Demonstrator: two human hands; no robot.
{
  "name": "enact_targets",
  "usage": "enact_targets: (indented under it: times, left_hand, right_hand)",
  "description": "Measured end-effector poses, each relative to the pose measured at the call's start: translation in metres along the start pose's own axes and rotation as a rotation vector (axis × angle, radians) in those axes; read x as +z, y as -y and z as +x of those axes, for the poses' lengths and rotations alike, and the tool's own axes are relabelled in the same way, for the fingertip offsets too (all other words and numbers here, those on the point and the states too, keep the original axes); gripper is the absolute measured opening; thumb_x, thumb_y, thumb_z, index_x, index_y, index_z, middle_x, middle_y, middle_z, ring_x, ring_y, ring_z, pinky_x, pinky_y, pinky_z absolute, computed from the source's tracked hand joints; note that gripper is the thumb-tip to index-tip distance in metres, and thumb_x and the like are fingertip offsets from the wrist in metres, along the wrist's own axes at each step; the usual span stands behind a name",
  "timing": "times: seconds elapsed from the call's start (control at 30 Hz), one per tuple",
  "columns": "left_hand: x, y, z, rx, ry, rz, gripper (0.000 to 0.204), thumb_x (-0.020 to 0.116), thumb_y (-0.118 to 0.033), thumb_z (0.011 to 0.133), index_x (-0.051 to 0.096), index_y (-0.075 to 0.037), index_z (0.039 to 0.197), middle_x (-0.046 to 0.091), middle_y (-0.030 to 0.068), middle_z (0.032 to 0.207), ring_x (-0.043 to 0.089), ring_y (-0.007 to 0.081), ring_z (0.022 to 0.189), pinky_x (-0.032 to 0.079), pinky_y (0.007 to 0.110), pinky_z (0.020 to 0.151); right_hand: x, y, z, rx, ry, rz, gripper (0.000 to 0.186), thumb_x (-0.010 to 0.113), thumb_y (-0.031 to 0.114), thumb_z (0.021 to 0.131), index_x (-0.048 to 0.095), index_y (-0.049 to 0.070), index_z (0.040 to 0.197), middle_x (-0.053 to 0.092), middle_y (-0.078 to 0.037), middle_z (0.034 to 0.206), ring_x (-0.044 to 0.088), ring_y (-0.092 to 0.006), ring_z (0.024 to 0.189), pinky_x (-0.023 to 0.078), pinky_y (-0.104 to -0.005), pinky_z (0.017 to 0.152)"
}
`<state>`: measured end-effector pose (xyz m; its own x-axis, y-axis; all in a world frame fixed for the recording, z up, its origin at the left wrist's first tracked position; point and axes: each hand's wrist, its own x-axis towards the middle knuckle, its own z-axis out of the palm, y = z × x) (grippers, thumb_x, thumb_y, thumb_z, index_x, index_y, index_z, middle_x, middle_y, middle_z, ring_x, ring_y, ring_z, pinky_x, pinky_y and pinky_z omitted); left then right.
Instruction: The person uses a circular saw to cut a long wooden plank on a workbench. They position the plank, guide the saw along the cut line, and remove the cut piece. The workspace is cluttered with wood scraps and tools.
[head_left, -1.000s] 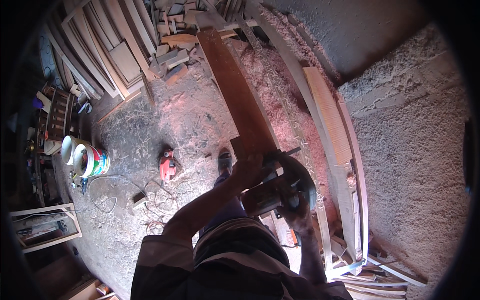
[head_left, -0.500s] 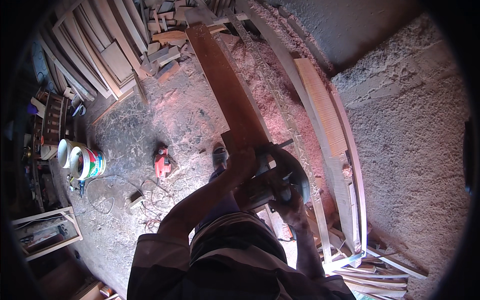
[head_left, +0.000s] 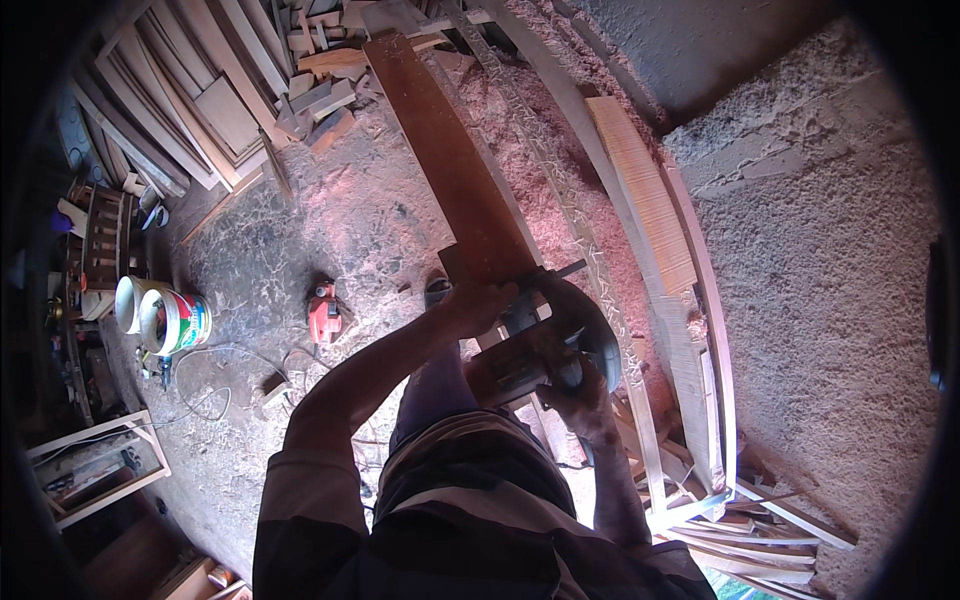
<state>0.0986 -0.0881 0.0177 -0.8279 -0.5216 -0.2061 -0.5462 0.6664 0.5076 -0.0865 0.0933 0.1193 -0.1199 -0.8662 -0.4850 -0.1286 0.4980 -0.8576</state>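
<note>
A long reddish-brown wooden plank (head_left: 450, 160) runs away from me, its near end in front of my body. My left hand (head_left: 474, 308) is closed on the plank at that end, just left of the saw; the undersides of its fingers are hidden. My right hand (head_left: 580, 400) is wrapped round the rear handle of a circular saw (head_left: 510, 368). The saw's rounded guard (head_left: 590, 325) is on the right side, and its front lies at the plank's near end. Where the blade meets the wood is hidden. A small dark block (head_left: 450, 262) sits against the plank's left edge.
A red power tool (head_left: 323, 318) lies on the dusty floor to the left, with a cable trailing nearby. Farther left stand white buckets (head_left: 178, 322). Boards (head_left: 200, 90) lean at the far left. Long timbers (head_left: 650, 220) and shavings line the right, beside a rough wall (head_left: 810, 260).
My left hand has shifted slightly forward and left along the plank's near end, the elbow swinging outward. The saw has turned a little, with my right hand still on its handle.
</note>
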Motion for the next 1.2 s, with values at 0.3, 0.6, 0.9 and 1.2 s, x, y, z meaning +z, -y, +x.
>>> enact_targets:
  times: [0.3, 0.6, 0.9, 1.2]
  left_hand:
    - [0.01, 0.007, 0.012, 0.162, -0.141, 0.091, 0.033, 0.073, -0.003, 0.071, 0.063, -0.004, 0.102, 0.059, 0.0128, 0.104, 0.062, 0.0304, 0.103, 0.056, 0.041, 0.087]
    - [-0.002, 0.034, 0.028, 0.45, 0.012, 0.229, 0.034, 0.075, -0.02, 0.075, 0.068, -0.005, 0.105, 0.06, 0.0101, 0.113, 0.059, 0.0278, 0.115, 0.052, 0.04, 0.098]
    - [-0.015, 0.089, 0.004, 0.189, -0.16, 0.74, 0.083, 0.082, -0.035, 0.07, 0.053, -0.002, 0.141, 0.045, 0.0157, 0.154, 0.04, 0.0315, 0.144, 0.033, 0.041, 0.12]
    - [-0.025, 0.073, 0.013, 0.17, 0.147, 0.745, 0.101, 0.088, -0.054, 0.063, 0.054, -0.001, 0.142, 0.041, 0.022, 0.157, 0.036, 0.0357, 0.147, 0.029, 0.045, 0.123]
  right_hand:
    - [0.001, 0.004, 0.001, -0.002, -0.001, -0.01, 0.046, 0.083, 0.007, 0.083, 0.061, 0.003, 0.123, 0.067, -0.001, 0.098, 0.061, -0.0077, 0.09, 0.054, -0.0275, 0.078]
    - [0.003, 0.012, -0.001, 0.005, -0.031, 0.024, 0.04, 0.08, 0.007, 0.082, 0.064, 0.001, 0.118, 0.067, -0.004, 0.089, 0.064, -0.0108, 0.076, 0.053, -0.028, 0.066]
    - [-0.001, -0.012, 0.0, -0.097, -0.09, -0.051, 0.034, 0.077, 0.011, 0.085, 0.065, -0.002, 0.114, 0.07, -0.007, 0.085, 0.066, -0.0144, 0.075, 0.054, -0.0344, 0.066]
    - [-0.008, -0.018, 0.001, -0.1, -0.05, -0.168, 0.029, 0.076, 0.01, 0.087, 0.065, -0.003, 0.111, 0.065, -0.005, 0.079, 0.064, -0.0135, 0.069, 0.051, -0.0333, 0.057]
